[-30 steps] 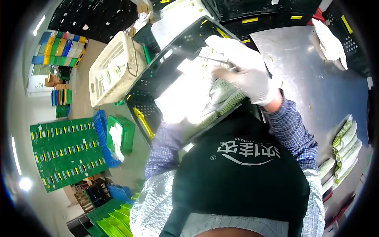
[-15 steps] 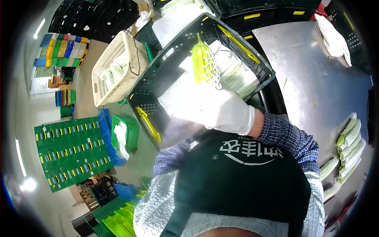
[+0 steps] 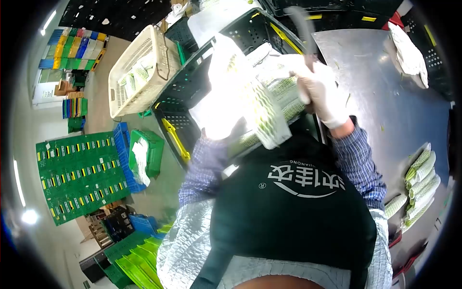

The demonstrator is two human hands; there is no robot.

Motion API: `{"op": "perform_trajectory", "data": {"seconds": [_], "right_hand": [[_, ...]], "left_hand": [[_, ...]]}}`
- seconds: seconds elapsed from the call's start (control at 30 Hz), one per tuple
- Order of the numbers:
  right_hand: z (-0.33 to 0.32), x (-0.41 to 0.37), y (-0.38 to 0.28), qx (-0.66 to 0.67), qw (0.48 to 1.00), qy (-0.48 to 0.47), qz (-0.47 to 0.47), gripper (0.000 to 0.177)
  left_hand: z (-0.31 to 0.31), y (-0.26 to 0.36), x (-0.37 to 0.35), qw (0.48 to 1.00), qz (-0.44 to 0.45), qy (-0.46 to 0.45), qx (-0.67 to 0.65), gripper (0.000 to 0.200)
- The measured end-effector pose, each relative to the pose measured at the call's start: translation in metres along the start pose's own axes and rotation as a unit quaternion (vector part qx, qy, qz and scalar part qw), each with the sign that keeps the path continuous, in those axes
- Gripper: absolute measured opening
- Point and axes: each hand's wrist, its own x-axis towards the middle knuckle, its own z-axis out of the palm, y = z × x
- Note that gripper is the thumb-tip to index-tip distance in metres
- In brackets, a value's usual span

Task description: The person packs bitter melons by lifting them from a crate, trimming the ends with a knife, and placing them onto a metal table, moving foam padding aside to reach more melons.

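My right hand (image 3: pixel 320 94), in a white glove, is closed around the handle of a knife (image 3: pixel 304 30), its grey blade pointing up and blurred. Strong glare washes out my left hand (image 3: pixel 222 115), also gloved, over the black crate (image 3: pixel 179 103). Against it is a pale green luffa in white foam netting (image 3: pixel 268 118), tilted and held above the crate; the exact finger positions are lost in the brightness. Under and beside my right hand, more netted luffas (image 3: pixel 286 94) lie in the crate.
On the right is a metal table (image 3: pixel 368 106) bearing a row of netted luffas (image 3: pixel 423 188) and a white cloth-like bundle (image 3: pixel 406 50). A cream basket (image 3: pixel 118 98) and a green bin (image 3: pixel 153 156) stand left. Black crates (image 3: pixel 337 17) line the back.
My right hand has moved right, away from my left, and now shows a knife. The luffa, earlier upright with its bare tip showing, is now tilted and nearer my body.
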Motion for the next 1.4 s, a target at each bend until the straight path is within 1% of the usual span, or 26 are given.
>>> {"op": "perform_trajectory", "data": {"seconds": [0.07,0.1,0.17,0.23,0.27,0.3,0.33,0.37,0.43,0.47,0.5,0.53,0.57,0.67,0.7,0.8,0.83,0.9,0.93,1.0,1.07,1.1,1.17,1.23,1.3,1.4], "right_hand": [[-0.002,0.017,0.033,0.098,0.984,-0.142,0.042,0.029],[-0.001,0.020,0.039,0.138,0.965,-0.211,0.072,0.030],[0.014,0.016,0.026,0.216,0.954,-0.188,0.087,0.027],[0.024,0.012,0.019,0.239,0.956,-0.160,0.058,0.024],[0.025,0.012,0.018,0.250,0.956,-0.146,0.041,0.022],[0.026,0.012,0.022,0.238,0.961,-0.138,0.020,0.023],[0.027,0.013,0.026,0.225,0.966,-0.130,-0.002,0.025],[0.028,0.014,0.030,0.212,0.969,-0.121,-0.023,0.026],[0.027,0.010,0.031,0.165,0.981,-0.097,-0.038,0.039],[0.027,0.008,0.032,0.134,0.987,-0.085,-0.039,0.046],[0.029,0.007,0.035,0.105,0.991,-0.075,-0.043,0.052],[0.031,0.009,0.047,0.067,0.994,-0.070,-0.057,0.061],[0.037,0.013,0.052,0.060,0.987,-0.081,-0.123,0.051],[0.032,0.008,0.037,-0.046,0.989,-0.035,-0.136,0.057],[0.031,0.017,0.030,-0.098,0.943,0.039,-0.315,0.066],[0.012,0.012,-0.019,-0.234,0.902,0.045,-0.361,0.062],[0.010,0.012,-0.028,-0.285,0.872,0.051,-0.394,0.061],[0.005,0.021,-0.030,-0.390,0.792,0.025,-0.470,0.059],[0.002,0.021,-0.025,-0.453,0.749,0.025,-0.483,0.048],[0.003,0.008,-0.024,-0.434,0.743,-0.025,-0.509,0.044],[0.009,-0.009,-0.019,-0.408,0.757,-0.073,-0.505,0.045],[0.017,-0.014,-0.014,-0.375,0.767,-0.068,-0.517,0.053],[0.012,-0.012,-0.004,-0.398,0.776,-0.079,-0.484,0.058],[0.009,-0.014,-0.003,-0.417,0.777,-0.052,-0.469,0.055],[0.009,-0.015,-0.002,-0.421,0.773,-0.048,-0.472,0.054],[0.011,-0.016,-0.001,-0.460,0.745,-0.056,-0.479,0.049]], "left_hand": [[0.014,0.011,0.011,0.979,0.024,-0.031,0.200,0.066],[0.016,0.013,0.020,0.931,0.079,-0.071,0.350,0.070],[0.008,-0.013,0.014,0.975,0.101,-0.031,0.195,0.066],[0.005,-0.016,0.006,0.996,0.049,-0.008,0.072,0.064],[0.005,-0.006,0.002,0.999,-0.013,-0.007,0.029,0.064],[-0.003,-0.003,0.003,0.982,-0.024,-0.028,0.185,0.064],[-0.012,0.000,0.004,0.940,-0.030,-0.052,0.337,0.063],[-0.052,-0.026,-0.007,0.960,-0.099,-0.069,0.255,0.062],[-0.068,-0.033,-0.021,0.977,-0.198,-0.049,0.060,0.058],[-0.048,-0.017,-0.031,0.972,-0.227,-0.010,-0.052,0.056],[-0.054,-0.027,-0.040,0.957,-0.110,-0.092,0.254,0.055],[-0.060,-0.037,-0.050,0.835,0.027,-0.098,0.541,0.054],[-0.049,-0.030,-0.051,0.870,0.000,-0.100,0.483,0.058],[-0.008,-0.023,-0.046,0.970,-0.102,-0.039,0.217,0.067],[-0.003,-0.023,-0.044,0.984,-0.139,-0.010,0.108,0.069],[-0.003,-0.018,-0.046,0.979,-0.133,-0.033,0.149,0.073],[-0.007,-0.025,-0.048,0.974,-0.120,-0.030,0.188,0.073],[-0.005,-0.021,-0.048,0.970,-0.155,-0.044,0.182,0.070],[-0.005,-0.019,-0.048,0.968,-0.171,-0.048,0.179,0.069],[-0.018,-0.034,-0.050,0.966,-0.248,0.019,-0.063,0.063],[-0.022,-0.032,-0.055,0.961,-0.258,0.014,-0.103,0.060],[-0.002,0.001,-0.047,0.971,-0.236,-0.029,-0.019,0.059],[0.005,0.008,-0.045,0.979,-0.191,-0.054,-0.035,0.058],[-0.019,-0.026,-0.049,0.957,-0.253,-0.026,-0.139,0.057],[-0.011,-0.021,-0.049,0.976,-0.210,-0.045,-0.024,0.055],[-0.025,-0.042,-0.058,0.926,-0.269,0.010,-0.265,0.062]]}}
